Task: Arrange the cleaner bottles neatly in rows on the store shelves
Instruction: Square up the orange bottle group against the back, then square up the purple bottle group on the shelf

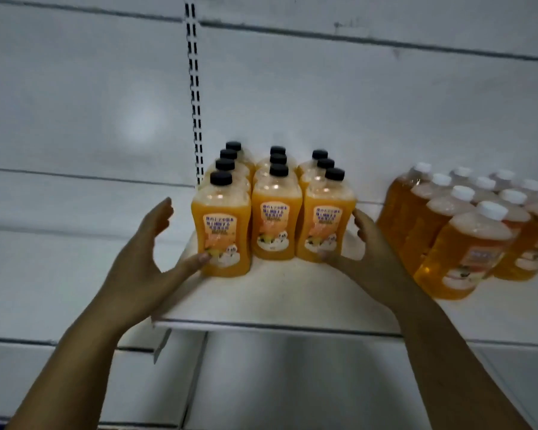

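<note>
1. Black-capped bottles of opaque orange cleaner (274, 209) stand upright in three columns on a white metal store shelf (280, 299), framed on both sides by a person's two bare hands.
2. Left hand (143, 256) is spread open, palm facing right; its thumb touches the lower left corner of the front left bottle (221, 231), while the fingers (162, 212) stand apart from the bottle's side, gripping nothing.
3. Right hand (373, 252) lies flat against the right side of the front right bottle (325, 225), fingertips high on its shoulder and thumb near its base; it presses rather than clasps.
4. Between them stands the front middle bottle (275, 221), set slightly further back than its neighbours, each front label showing blue print over a white picture.
5. Left column runs four deep; the other two show three caps each, reaching back to the white rear panel (323, 97).
6. A slotted black-and-white upright (194, 94) rises just behind the left column.
7. White-capped bottles of clear amber liquid (466, 237) are clustered well to the right on the same shelf, appearing tilted at the wide-angle picture's edge.
</note>
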